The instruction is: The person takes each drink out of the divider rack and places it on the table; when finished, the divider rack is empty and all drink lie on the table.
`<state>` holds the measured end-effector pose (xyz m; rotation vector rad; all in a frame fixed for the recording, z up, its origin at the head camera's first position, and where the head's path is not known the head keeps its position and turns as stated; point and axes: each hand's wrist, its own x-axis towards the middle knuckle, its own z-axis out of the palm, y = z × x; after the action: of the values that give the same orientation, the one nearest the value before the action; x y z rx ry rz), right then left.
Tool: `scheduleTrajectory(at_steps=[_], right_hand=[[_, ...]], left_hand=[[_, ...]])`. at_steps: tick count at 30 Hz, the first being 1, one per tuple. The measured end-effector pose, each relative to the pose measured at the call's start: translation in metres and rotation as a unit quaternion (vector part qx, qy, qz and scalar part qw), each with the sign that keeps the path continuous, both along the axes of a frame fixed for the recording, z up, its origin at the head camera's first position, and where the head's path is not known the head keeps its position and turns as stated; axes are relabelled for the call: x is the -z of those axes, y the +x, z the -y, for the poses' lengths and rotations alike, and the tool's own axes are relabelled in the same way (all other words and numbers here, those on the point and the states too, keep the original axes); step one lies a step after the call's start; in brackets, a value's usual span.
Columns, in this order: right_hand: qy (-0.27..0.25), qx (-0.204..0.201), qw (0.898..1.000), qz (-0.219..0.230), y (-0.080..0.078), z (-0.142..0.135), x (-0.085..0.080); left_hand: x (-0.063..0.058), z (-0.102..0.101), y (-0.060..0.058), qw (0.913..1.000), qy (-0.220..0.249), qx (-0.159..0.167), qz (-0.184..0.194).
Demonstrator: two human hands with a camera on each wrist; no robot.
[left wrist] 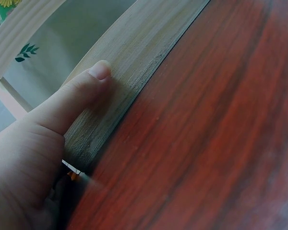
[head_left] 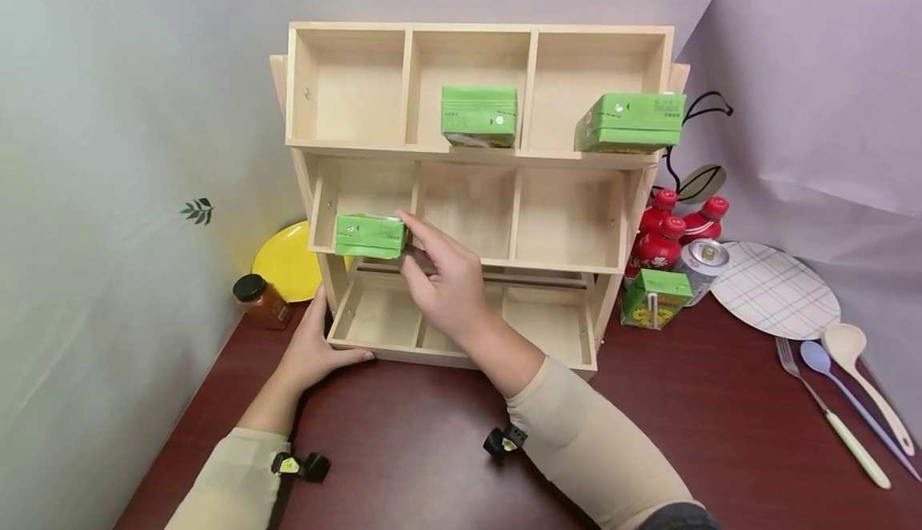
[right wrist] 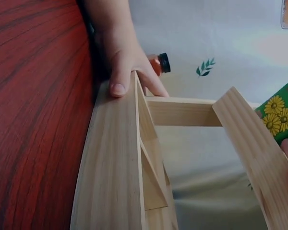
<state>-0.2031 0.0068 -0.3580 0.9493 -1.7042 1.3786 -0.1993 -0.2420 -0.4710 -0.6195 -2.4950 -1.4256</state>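
Note:
A three-tier wooden shelf rack (head_left: 483, 28) with divided compartments stands on the table. At its lower left corner my left hand (head_left: 310, 350) grips the bottom tier, the thumb (left wrist: 89, 81) lying along the front board and the other fingers round the side. My right hand (head_left: 450, 282) holds a green drink carton (head_left: 370, 237) by its right side, in the left compartment of the middle tier. Yellow flowers show on this carton in the right wrist view. Two more green cartons sit in the top tier, one in the middle compartment (head_left: 479, 114) and one in the right (head_left: 632, 122).
Left of the rack are a yellow plate (head_left: 284, 262) and a black-lidded jar (head_left: 262, 302). To its right stand red bottles (head_left: 659, 246), a silver can (head_left: 702, 266) and another green carton (head_left: 655, 299). A checked plate (head_left: 778, 290), fork (head_left: 821, 402) and spoons lie farther right.

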Motion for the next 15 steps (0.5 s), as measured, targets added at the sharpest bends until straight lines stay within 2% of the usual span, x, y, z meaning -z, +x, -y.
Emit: scheduleTrajectory(at_steps=[7, 15], right_hand=[[-0.024, -0.035, 0.999, -0.019, 0.011, -0.005, 0.002], [-0.034, -0.028, 0.999, -0.031, 0.022, -0.016, 0.001]], left_hand=[[0.0, -0.001, 0.001, 1.0, 0.0, -0.004, 0.002], [0.001, 0.0, 0.0, 1.0, 0.006, -0.005, -0.001]])
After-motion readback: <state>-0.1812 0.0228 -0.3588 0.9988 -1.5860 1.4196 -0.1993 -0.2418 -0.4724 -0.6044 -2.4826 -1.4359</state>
